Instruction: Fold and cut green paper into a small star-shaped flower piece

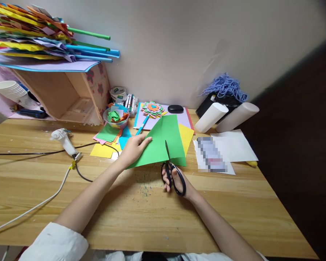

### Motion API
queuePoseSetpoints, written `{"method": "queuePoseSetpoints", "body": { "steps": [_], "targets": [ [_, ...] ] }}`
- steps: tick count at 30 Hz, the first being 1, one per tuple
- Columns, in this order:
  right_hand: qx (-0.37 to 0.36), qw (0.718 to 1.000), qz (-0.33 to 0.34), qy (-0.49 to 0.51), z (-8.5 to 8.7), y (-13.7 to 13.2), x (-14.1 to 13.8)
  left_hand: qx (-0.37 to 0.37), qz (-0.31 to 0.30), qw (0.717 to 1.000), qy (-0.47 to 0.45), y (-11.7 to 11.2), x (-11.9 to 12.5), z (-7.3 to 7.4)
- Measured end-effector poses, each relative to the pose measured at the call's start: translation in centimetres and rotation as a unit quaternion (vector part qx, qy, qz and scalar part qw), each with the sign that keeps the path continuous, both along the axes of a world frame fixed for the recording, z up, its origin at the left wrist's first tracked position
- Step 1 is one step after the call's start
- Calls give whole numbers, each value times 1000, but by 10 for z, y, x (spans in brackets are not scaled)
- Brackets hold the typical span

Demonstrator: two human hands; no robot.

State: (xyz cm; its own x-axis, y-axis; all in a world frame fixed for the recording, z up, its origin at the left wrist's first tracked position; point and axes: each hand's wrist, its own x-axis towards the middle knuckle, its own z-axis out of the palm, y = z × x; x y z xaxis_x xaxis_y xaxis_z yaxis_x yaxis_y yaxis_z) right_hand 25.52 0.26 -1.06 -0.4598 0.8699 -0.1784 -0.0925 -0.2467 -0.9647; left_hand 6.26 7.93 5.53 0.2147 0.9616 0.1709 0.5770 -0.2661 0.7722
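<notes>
A green sheet of paper point(163, 141) is held up above the table, its left edge gripped by my left hand point(132, 148) with the thumb on top. My right hand point(176, 179) has its fingers through the handles of black scissors point(180, 181). The scissors' blades straddle the sheet's near edge, with one dark blade lying over the green face and pointing away from me. A cut runs in from that edge, and the strip on its right hangs a little lower. Behind the sheet lies a layered paper flower point(152, 107) on a blue stick, partly covered.
Coloured paper pieces point(104, 150) and a bowl of scraps point(116, 119) lie behind my left hand. A glue gun point(65, 141) with cables stands at left, near a wooden box point(67, 96). White paper point(236, 145), a blurred phone-like object point(211, 154) and white rolls point(212, 116) are at right.
</notes>
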Motion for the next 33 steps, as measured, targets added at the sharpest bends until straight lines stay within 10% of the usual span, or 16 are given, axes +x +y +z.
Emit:
{"method": "queuePoseSetpoints", "body": {
  "steps": [33],
  "targets": [
    [40, 994, -74, -69, -11, -2, -1, -45, -37, 998, -3, -12, 12, 1]
  ]
}}
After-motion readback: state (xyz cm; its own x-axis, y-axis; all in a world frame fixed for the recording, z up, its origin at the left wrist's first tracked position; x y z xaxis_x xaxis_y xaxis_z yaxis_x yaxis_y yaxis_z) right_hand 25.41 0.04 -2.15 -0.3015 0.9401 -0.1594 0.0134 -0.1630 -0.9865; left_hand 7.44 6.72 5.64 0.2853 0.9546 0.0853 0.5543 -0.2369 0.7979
